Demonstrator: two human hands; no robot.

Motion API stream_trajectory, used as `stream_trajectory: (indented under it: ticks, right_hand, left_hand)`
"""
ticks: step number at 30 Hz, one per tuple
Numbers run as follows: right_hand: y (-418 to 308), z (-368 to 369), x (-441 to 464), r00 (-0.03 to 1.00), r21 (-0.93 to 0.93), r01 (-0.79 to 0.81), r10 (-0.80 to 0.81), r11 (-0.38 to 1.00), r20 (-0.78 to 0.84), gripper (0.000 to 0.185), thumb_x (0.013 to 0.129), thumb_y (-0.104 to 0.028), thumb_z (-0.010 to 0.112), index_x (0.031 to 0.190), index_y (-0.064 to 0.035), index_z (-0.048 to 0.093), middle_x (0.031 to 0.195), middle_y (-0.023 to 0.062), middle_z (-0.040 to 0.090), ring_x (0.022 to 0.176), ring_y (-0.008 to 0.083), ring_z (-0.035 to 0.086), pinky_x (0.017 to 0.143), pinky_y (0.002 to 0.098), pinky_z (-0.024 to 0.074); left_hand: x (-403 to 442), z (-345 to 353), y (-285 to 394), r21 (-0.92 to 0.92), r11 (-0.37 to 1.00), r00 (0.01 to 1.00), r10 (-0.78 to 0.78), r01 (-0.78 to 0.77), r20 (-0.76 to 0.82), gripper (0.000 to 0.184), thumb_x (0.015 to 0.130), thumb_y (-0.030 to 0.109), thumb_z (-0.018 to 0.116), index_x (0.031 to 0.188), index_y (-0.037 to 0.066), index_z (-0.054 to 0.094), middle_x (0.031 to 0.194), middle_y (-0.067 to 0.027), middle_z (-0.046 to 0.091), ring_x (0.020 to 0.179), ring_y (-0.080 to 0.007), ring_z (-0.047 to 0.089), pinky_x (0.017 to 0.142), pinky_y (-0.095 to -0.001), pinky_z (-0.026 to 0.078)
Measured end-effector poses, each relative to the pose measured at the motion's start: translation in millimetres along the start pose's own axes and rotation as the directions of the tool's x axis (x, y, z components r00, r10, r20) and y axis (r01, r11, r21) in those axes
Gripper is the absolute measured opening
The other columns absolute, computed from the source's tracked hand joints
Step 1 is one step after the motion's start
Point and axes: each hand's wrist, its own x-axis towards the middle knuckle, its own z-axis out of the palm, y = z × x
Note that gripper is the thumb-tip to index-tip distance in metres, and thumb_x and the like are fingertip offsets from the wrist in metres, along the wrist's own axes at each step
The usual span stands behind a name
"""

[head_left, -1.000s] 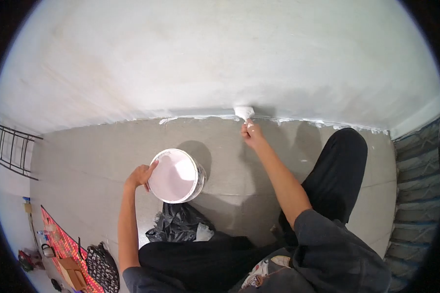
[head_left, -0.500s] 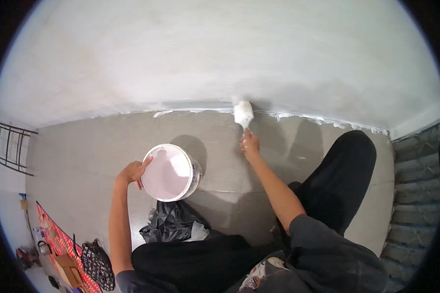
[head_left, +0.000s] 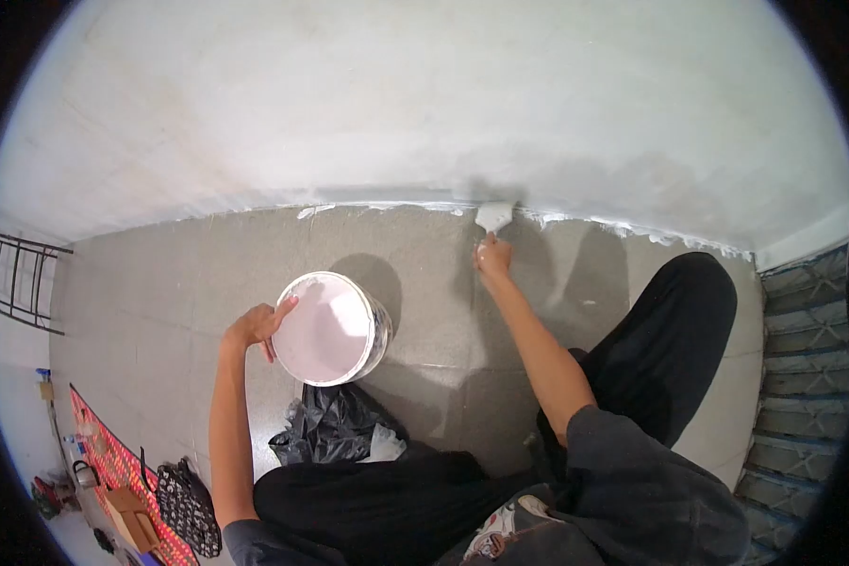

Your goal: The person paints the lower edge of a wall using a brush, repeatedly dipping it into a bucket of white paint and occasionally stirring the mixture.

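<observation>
My right hand [head_left: 493, 255] is closed round the handle of a white-coated paintbrush [head_left: 494, 217]. The brush's wide end meets the foot of the pale wall [head_left: 424, 113], where wall and floor join. My left hand [head_left: 260, 327] grips the rim of a round bucket [head_left: 379, 332], thumb over the edge and fingers outside. Pale, pinkish-white paint [head_left: 316, 335] shows inside the bucket, which tilts a little on the grey tiled floor [head_left: 160, 302]. Uneven white smears run along the floor's edge on both sides of the brush.
A black plastic bag [head_left: 330, 424] lies just below the bucket. My bent knee [head_left: 693, 292] is on the right, before a folding metal gate [head_left: 802, 377]. At left are a black rack [head_left: 19, 283], a red patterned mat [head_left: 113, 453], a cardboard box [head_left: 132, 519] and a patterned bag [head_left: 187, 509].
My right hand has moved the brush a short way right along the wall's foot, and the brush has turned. My left hand stays on the bucket rim.
</observation>
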Motion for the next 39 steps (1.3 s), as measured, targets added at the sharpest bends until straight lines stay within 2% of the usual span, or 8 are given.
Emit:
stream_trajectory:
  ticks: [2,8,11,14,17,23,35,39]
  right_hand:
    - [-55,21,-45,0.988,0.258,-0.128,0.101,0.958,0.113,0.030,0.093,-0.023,0.043,0.073,-0.0018,0.044,0.059,0.0046,0.044,0.043,0.0128,0.042,0.035,0.0265,0.0268]
    - [-83,29,-61,0.975,0.198,-0.140,0.100,0.970,0.200,0.028,0.092,-0.024,0.045,0.076,-0.0017,0.045,0.063,0.0051,0.045,0.045,0.0107,0.040,0.035,0.0238,0.0261]
    - [-100,28,-86,0.974,0.298,-0.085,0.016,0.951,0.226,0.029,0.092,-0.028,0.047,0.078,-0.0031,0.046,0.062,0.0035,0.045,0.044,0.0090,0.040,0.034,0.0231,0.0256]
    - [-110,23,-112,0.971,0.219,-0.012,-0.041,0.976,0.236,0.030,0.092,-0.031,0.048,0.078,-0.0045,0.047,0.060,0.0020,0.045,0.043,0.0081,0.039,0.034,0.0229,0.0254]
    - [-101,20,-118,0.973,0.151,0.049,-0.082,0.987,0.217,0.032,0.091,-0.034,0.048,0.078,-0.0049,0.046,0.059,0.0011,0.045,0.041,0.0075,0.039,0.033,0.0221,0.0254]
    - [-12,8,-72,0.967,0.240,-0.187,0.137,0.953,0.214,0.030,0.091,-0.034,0.048,0.078,-0.0062,0.045,0.060,0.0003,0.043,0.042,0.0070,0.038,0.033,0.0218,0.0252]
    - [-20,20,-47,0.970,0.269,-0.214,0.172,0.939,0.169,0.027,0.091,-0.031,0.048,0.080,-0.0065,0.044,0.063,0.0011,0.044,0.043,0.0081,0.038,0.035,0.0218,0.0252]
    - [-43,41,-54,0.937,0.332,-0.266,0.161,0.905,0.311,0.027,0.091,-0.030,0.048,0.080,-0.0057,0.045,0.064,0.0024,0.045,0.044,0.0081,0.038,0.035,0.0222,0.0253]
  left_hand:
    - [-4,0,1,-0.003,1.000,1.000,0.020,-0.020,-0.004,0.099,0.080,0.072,0.031,0.095,-0.024,0.053,0.070,-0.0300,0.061,0.052,-0.0339,0.063,0.050,-0.0361,0.054]
    - [1,0,-4,-0.035,0.997,0.998,0.070,-0.070,0.007,0.096,0.082,0.070,0.030,0.092,-0.022,0.054,0.070,-0.0295,0.061,0.052,-0.0344,0.063,0.051,-0.0365,0.054]
    - [4,-2,-3,-0.003,0.999,0.999,0.036,-0.036,0.016,0.096,0.081,0.070,0.031,0.093,-0.023,0.053,0.072,-0.0305,0.061,0.052,-0.0347,0.063,0.050,-0.0373,0.054]
    - [3,-2,-1,-0.016,1.000,1.000,0.018,-0.018,0.024,0.098,0.081,0.071,0.031,0.093,-0.023,0.053,0.074,-0.0313,0.061,0.051,-0.0347,0.063,0.051,-0.0369,0.054]
    - [3,-2,1,0.003,1.000,1.000,0.014,-0.014,0.019,0.099,0.080,0.072,0.031,0.093,-0.024,0.052,0.073,-0.0316,0.060,0.051,-0.0343,0.063,0.050,-0.0368,0.054]
    - [2,-1,-1,-0.004,1.000,0.999,-0.011,0.011,0.041,0.100,0.079,0.073,0.031,0.094,-0.023,0.053,0.072,-0.0304,0.061,0.052,-0.0343,0.063,0.053,-0.0370,0.055]
    - [0,-2,2,0.049,0.999,0.999,-0.004,0.002,0.037,0.100,0.080,0.073,0.027,0.093,-0.022,0.054,0.070,-0.0281,0.062,0.052,-0.0332,0.064,0.066,-0.0380,0.054]
    - [1,-2,-2,0.026,0.999,0.999,0.018,-0.019,0.041,0.100,0.081,0.072,0.026,0.092,-0.023,0.053,0.068,-0.0286,0.061,0.051,-0.0338,0.063,0.065,-0.0377,0.054]
